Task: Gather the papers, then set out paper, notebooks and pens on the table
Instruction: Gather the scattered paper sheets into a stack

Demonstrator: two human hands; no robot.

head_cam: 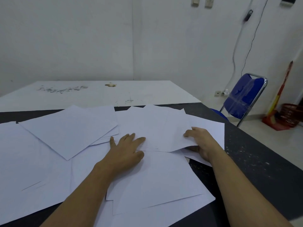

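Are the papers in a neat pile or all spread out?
Spread out. The white papers lie fanned and overlapping at odd angles across the dark table.

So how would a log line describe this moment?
stage: gathering | left hand: flat on loose white paper sheets | right hand: pinching a sheet edge

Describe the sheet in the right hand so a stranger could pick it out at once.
Start at the dark table, strewn with loose white papers. Go to its right side, where the right hand grips one sheet. Unlike the sheets lying flat around it, its near edge is lifted off the pile, with the hand partly under it.
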